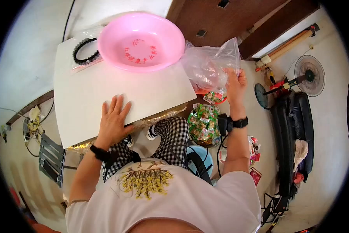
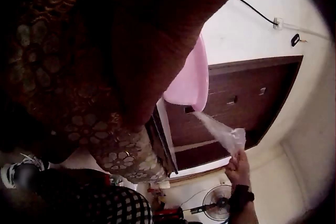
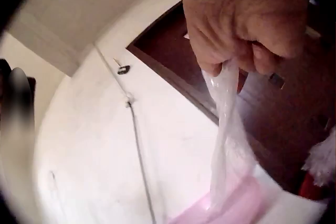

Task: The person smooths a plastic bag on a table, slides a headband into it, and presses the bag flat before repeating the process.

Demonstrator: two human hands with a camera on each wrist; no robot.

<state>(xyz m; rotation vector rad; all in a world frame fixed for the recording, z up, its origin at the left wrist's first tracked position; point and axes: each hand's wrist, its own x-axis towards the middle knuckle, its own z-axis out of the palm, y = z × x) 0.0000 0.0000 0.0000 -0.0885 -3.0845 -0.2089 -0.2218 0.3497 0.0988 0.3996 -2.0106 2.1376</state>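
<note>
My right hand (image 1: pixel 235 83) pinches the clear plastic bag (image 1: pixel 209 64) by its edge. The bag stretches from my curled fingers toward ten o'clock, up to the rim of the pink basin (image 1: pixel 141 40). My left hand (image 1: pixel 114 118) lies flat, fingers spread, on the white board (image 1: pixel 85 89), farther off.

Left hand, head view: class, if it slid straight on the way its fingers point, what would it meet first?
Probably the pink basin: the left hand lies flat on the white tabletop, fingers aimed at its near rim.
</note>
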